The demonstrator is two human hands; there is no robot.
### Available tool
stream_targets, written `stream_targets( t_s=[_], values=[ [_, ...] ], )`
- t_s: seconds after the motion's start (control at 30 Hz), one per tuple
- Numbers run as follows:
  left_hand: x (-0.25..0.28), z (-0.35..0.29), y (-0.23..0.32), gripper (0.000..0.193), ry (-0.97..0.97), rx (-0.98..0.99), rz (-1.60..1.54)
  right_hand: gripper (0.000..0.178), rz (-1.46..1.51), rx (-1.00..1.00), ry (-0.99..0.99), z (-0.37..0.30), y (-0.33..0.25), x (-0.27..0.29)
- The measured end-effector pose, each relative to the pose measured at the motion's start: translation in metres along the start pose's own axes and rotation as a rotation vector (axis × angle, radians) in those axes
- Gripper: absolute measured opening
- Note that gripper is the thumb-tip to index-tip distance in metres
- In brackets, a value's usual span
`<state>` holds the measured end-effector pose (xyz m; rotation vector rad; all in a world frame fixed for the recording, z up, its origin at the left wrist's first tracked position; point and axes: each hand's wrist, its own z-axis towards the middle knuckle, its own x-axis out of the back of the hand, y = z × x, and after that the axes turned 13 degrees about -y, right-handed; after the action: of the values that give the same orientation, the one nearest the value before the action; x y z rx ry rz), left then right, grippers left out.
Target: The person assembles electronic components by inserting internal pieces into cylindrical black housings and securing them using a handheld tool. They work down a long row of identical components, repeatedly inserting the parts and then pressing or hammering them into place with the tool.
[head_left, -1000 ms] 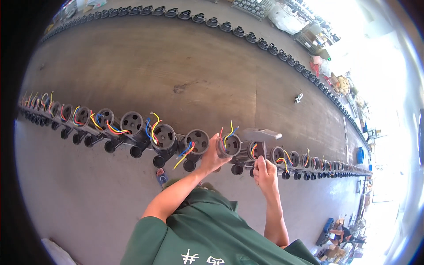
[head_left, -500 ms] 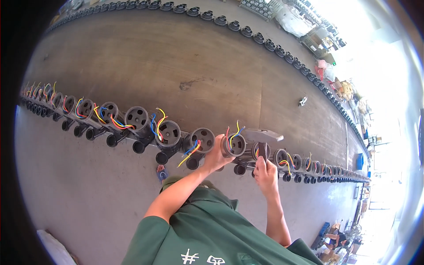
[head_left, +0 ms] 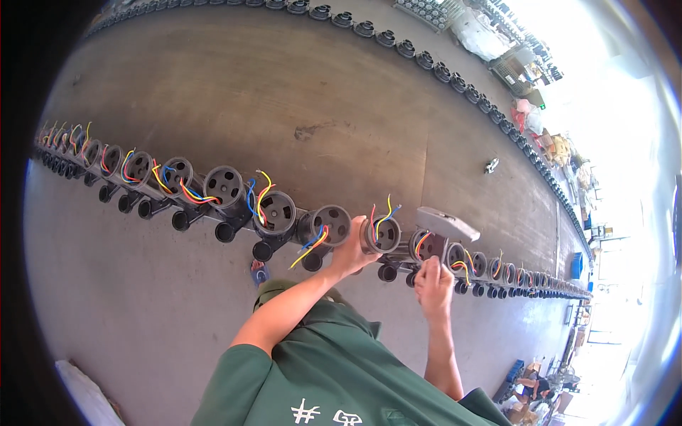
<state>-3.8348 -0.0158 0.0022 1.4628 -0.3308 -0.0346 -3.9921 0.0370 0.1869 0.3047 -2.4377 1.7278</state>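
Note:
My left hand (head_left: 352, 252) is wrapped round the left side of a black cylindrical housing (head_left: 388, 237) with red, yellow and blue wires sticking up from its open top. In my closed right hand (head_left: 434, 285) is a hammer (head_left: 449, 226), gripped by its dark handle. The grey hammer head hangs to the right of the held housing, apart from it, above another black housing (head_left: 425, 246) that it partly covers. Left of my left hand stands a similar housing (head_left: 331, 226) with wires hanging over its front.
Several more wired housings line the near edge of a long brown table (head_left: 284, 85), their short side pipes jutting over the floor. Black parts (head_left: 406, 48) line the far edge. A small metallic object (head_left: 491, 165) lies on the table. A co-worker (head_left: 536, 385) is at lower right.
The hammer and my right hand have moved slightly right, and the hammer head has tilted. My left hand stays on the same housing.

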Motion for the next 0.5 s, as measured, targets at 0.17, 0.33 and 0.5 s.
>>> stream_targets(
  t_s=[0.17,0.33,0.5],
  values=[
    [-0.005,0.003,-0.007,0.097,0.007,-0.049,0.001,0.049,-0.480,-0.161,-0.058,0.025,0.074,-0.015],
    [0.003,0.001,-0.007,0.099,-0.022,-0.009,-0.026,0.043,-0.164,-0.190,-0.098,0.012,0.008,-0.008],
    [0.000,0.005,-0.003,0.088,-0.004,-0.032,-0.057,0.046,-0.371,0.051,0.120,0.016,0.042,-0.012]
  ],
)
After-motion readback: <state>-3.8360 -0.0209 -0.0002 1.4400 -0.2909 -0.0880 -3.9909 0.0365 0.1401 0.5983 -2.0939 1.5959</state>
